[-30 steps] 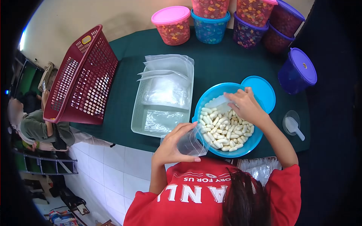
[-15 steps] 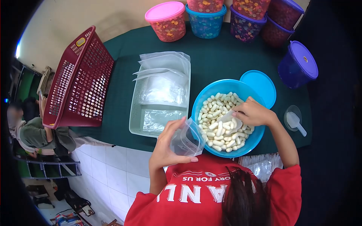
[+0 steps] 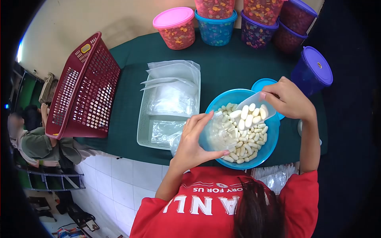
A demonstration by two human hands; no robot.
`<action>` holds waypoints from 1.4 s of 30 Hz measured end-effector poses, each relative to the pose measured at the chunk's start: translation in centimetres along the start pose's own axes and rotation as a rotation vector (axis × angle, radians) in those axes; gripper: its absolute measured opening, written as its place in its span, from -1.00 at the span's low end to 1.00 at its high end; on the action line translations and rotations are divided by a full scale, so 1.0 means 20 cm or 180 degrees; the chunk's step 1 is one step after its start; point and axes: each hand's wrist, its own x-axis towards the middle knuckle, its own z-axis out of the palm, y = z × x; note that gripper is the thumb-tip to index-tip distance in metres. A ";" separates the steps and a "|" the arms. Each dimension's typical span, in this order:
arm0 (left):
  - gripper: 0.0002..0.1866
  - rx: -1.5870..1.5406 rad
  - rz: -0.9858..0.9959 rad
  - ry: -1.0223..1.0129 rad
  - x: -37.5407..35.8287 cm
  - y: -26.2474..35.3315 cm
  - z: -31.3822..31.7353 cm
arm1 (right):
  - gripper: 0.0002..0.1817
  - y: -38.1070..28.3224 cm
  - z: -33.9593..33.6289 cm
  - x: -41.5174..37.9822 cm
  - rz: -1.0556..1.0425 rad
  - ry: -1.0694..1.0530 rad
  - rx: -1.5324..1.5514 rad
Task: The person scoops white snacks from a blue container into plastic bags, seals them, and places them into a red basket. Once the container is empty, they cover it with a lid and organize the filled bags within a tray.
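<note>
My right hand (image 3: 286, 99) grips a white plastic scoop (image 3: 271, 108) heaped with pale, oblong candy-like pieces (image 3: 249, 117), raised over a blue tub (image 3: 275, 139). More of the same pieces fill the tub below. In my left hand (image 3: 193, 142) is a clear plastic bag (image 3: 216, 135), held between the spread thumb and fingers, its mouth turned toward the scoop at the tub's left side. A pale green tray (image 3: 140, 131) left of the bag holds stacked clear bags (image 3: 172, 95).
A dark red basket (image 3: 85, 91) stands at the left. Lidded tubs of coloured pieces (image 3: 174, 33) line the back, with a purple tub (image 3: 313, 71) at the right. A blue lid (image 3: 262, 83) lies behind the blue tub. Another person (image 3: 43, 144) is at far left.
The scoop has come up out of the pieces, loaded, as my right hand rose and moved right. My left hand has brought the bag rightward over the tub.
</note>
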 end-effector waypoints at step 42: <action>-0.06 -0.0320 -0.0192 -0.0218 -0.17 -0.08 -0.06 | -0.78 -0.01 0.29 -0.11 0.0131 0.0131 0.0437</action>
